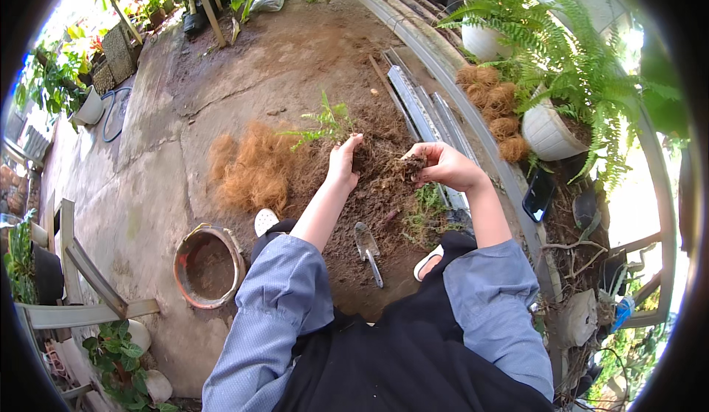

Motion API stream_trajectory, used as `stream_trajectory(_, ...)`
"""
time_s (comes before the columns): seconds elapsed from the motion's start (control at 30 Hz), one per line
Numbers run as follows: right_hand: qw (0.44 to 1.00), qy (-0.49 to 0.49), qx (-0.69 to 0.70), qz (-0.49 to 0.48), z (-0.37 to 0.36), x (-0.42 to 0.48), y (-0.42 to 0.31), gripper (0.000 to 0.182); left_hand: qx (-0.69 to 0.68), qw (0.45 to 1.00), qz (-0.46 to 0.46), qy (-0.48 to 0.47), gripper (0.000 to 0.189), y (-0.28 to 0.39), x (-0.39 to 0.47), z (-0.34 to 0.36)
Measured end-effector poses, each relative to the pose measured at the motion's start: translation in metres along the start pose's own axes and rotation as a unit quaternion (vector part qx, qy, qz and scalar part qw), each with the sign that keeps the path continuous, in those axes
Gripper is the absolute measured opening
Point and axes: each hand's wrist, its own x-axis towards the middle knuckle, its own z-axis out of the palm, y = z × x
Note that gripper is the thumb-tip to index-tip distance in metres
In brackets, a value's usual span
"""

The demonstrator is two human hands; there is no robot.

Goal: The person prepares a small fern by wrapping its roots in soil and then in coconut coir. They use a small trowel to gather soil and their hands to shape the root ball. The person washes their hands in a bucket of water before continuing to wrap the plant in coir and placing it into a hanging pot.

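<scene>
My left hand (344,163) pinches the base of a small green fern (327,119), whose fronds spread away up and to the left. Between the thumb and fingers of my right hand (443,165) is a dark clump of roots and soil (411,167). Both hands are above a heap of loose brown soil (354,207) on the ground. A metal hand trowel (368,248) lies on the soil nearer to me. Left of the heap sits a pile of orange-brown coconut fibre (255,168). Green plant cuttings (429,215) lie below my right hand.
A round, soil-stained pot (209,268) stands at my left. Metal bars (424,110) lie beyond my right hand. Along the right are balls of fibre (493,102), a white pot with a fern (554,129) and a smartphone (538,195). A wooden frame (91,279) stands at the left.
</scene>
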Motion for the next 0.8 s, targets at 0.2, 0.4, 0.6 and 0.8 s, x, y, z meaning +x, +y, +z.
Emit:
stream_trajectory(0.2,0.998,0.045,-0.013,-0.048,0.014,-0.014,-0.010,0.025,-0.104,0.979,-0.103,-0.141,0.038,-0.023,-0.028,0.024)
stream_trajectory(0.4,0.985,0.144,-0.076,-0.048,0.006,0.001,0.025,0.026,-0.057,0.980,-0.138,-0.130,0.055,-0.032,-0.038,0.042)
stream_trajectory(0.6,0.862,0.350,-0.334,-0.151,0.010,-0.006,0.029,0.029,-0.067,0.977,-0.149,-0.137,0.048,-0.037,-0.031,0.057)
stream_trajectory(0.8,0.836,0.409,-0.318,-0.183,0.011,-0.003,0.021,0.035,-0.089,0.975,-0.155,-0.134,0.041,-0.038,-0.025,0.067)
